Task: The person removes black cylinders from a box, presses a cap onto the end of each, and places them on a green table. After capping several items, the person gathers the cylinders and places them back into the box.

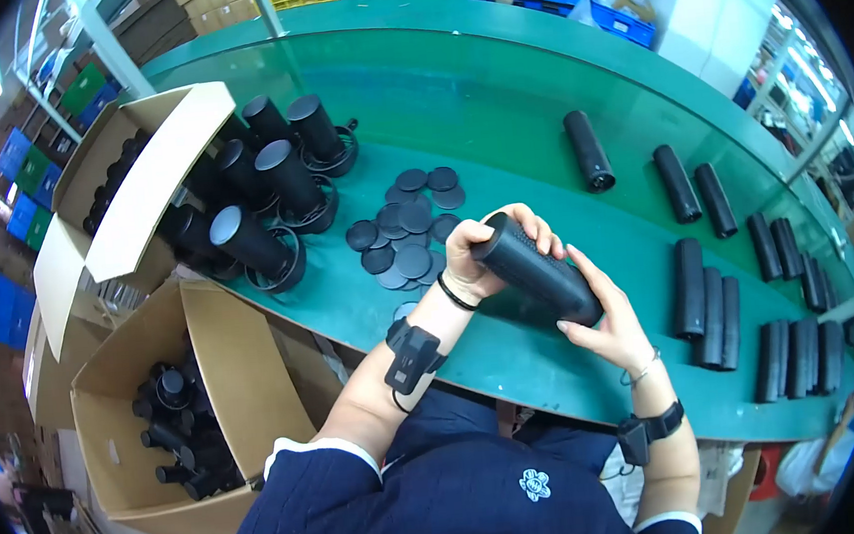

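Between my two hands a black cylinder (pixel 540 272) is held at a slant above the green table. My left hand (pixel 471 260) wraps its upper left end, fingers curled over the far side. Around its lower right end my right hand (pixel 612 321) has thumb and fingers on opposite sides. Dots or fine perforations mark part of the cylinder's surface. Just left of my left hand, flat black discs (pixel 412 260) lie in a loose heap. Farther left, several black cylinders (pixel 287 180) stand upright, some of them inside black rings (pixel 291 262).
Several black cylinders (pixel 689 289) lie in rows along the right side of the green table (pixel 516 375). An open carton (pixel 244 362) with black parts is at the lower left, another carton (pixel 161 177) behind it. Blue crates (pixel 619 23) stand beyond the table's far edge.
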Demonstrator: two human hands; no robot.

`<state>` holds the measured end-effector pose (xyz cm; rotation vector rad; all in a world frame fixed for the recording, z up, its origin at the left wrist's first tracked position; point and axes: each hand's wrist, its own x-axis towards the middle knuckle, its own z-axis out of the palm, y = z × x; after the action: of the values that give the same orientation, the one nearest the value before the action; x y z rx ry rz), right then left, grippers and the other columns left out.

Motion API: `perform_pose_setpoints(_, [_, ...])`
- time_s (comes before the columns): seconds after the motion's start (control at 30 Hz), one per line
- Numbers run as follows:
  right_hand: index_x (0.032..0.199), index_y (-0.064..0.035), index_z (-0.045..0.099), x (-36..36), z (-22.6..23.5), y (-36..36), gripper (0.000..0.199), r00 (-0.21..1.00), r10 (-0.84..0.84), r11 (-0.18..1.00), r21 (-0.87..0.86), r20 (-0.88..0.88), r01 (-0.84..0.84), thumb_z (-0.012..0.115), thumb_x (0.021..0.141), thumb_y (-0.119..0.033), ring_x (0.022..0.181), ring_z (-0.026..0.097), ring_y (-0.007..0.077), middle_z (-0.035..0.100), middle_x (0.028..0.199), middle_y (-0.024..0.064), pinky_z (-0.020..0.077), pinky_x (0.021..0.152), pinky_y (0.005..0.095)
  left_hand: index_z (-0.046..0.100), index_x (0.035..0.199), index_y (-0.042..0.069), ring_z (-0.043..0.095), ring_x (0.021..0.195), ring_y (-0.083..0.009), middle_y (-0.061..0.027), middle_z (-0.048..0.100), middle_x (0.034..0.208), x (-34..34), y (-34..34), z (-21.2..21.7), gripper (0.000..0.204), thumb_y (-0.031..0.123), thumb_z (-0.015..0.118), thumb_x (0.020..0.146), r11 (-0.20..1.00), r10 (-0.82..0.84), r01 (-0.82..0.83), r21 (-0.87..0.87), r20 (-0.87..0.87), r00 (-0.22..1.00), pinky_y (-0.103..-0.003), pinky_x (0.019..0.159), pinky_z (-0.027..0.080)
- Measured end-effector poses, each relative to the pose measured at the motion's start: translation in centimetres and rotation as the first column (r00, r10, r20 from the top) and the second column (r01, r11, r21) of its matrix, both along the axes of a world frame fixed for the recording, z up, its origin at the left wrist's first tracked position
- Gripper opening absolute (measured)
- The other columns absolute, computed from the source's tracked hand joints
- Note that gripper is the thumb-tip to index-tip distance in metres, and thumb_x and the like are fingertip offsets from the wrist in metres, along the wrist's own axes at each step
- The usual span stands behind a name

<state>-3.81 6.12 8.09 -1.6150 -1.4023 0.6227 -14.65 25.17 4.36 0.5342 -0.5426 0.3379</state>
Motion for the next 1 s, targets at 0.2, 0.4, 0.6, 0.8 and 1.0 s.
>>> perform_pose_setpoints(0.2, [0.139, -0.0161, 0.034, 2.4, 1.3, 8.2, 0.069, 0.938, -0.29, 0.948, 0.189, 0.188, 0.255, 0.069, 0.08, -0.018, 0.102, 0.062, 0.0348, 0.061, 0.112, 0.0198, 0.0487, 0.083, 0.0393, 0.038, 0.137, 0.014, 0.049, 0.11, -0.0208, -0.0079, 0.051, 0.122, -0.4, 3.1, -2.4, 0.056, 0.032, 0.054, 0.086, 0.666, 0.679, -0.737, -0.117, -0.314, 0.663, -0.038, 0.092, 0.042])
perform_pose_setpoints(0.4, [0.132, -0.0172, 0.043, 11.3, -6.8, 23.2, 0.06, 0.669, -0.573, 0.783, 0.074, 0.473, 0.618, 0.067, 0.081, -0.036, 0.091, 0.061, 0.0472, 0.059, 0.103, 0.0305, 0.0496, 0.083, 0.0519, 0.045, 0.128, 0.005, 0.047, 0.108, -0.0174, -0.0057, 0.048, 0.123, 0.3, 2.1, -2.8, 0.053, 0.022, 0.061, 0.081, 0.617, 0.785, -0.73, 0.292, -0.289, 0.548, -0.031, 0.09, 0.038])
perform_pose_setpoints(0.6, [0.099, -0.0127, 0.067, 11.7, -1.9, 16.8, 0.03, 0.464, -0.517, 0.79, 0.192, 0.719, 0.583, 0.064, 0.083, -0.038, 0.098, 0.058, 0.033, 0.061, 0.102, 0.0142, 0.0494, 0.081, 0.0493, 0.051, 0.121, 0.005, 0.05, 0.102, -0.016, -0.006, 0.051, 0.117, -1.3, 2.2, -2.3, 0.04, 0.022, 0.059, 0.086, 0.622, 0.783, -0.688, 0.374, -0.296, 0.547, -0.03, 0.084, 0.041])
perform_pose_setpoints(0.8, [0.146, -0.0103, 0.028, 16.7, -2.1, -3.4, 0.105, 0.242, -0.22, 0.258, -0.183, 0.945, 0.949, 0.083, 0.06, -0.031, 0.099, 0.062, 0.0283, 0.063, 0.103, 0.0127, 0.0525, 0.078, 0.0421, 0.057, 0.113, 0.004, 0.055, 0.089, -0.0116, -0.0041, 0.057, 0.101, 1.1, -0.6, -1.3, 0.026, 0.012, 0.056, 0.089, 0.823, 0.563, -0.414, 0.388, -0.468, 0.681, -0.025, 0.077, 0.043])
perform_pose_setpoints(1.0, [0.139, -0.0049, 0.04, 4.6, 2.1, -0.1, 0.085, 0.746, -0.404, 0.912, 0.164, 0.53, 0.377, 0.077, 0.063, -0.011, 0.105, 0.057, 0.0268, 0.056, 0.116, 0.0151, 0.0464, 0.088, 0.0339, 0.05, 0.129, 0.003, 0.052, 0.111, -0.0179, -0.0066, 0.053, 0.116, 1.6, -3.9, -0.5, 0.048, 0.014, 0.068, 0.085, 0.617, 0.679, -0.276, 0.737, -0.322, 0.66, -0.032, 0.094, 0.046])
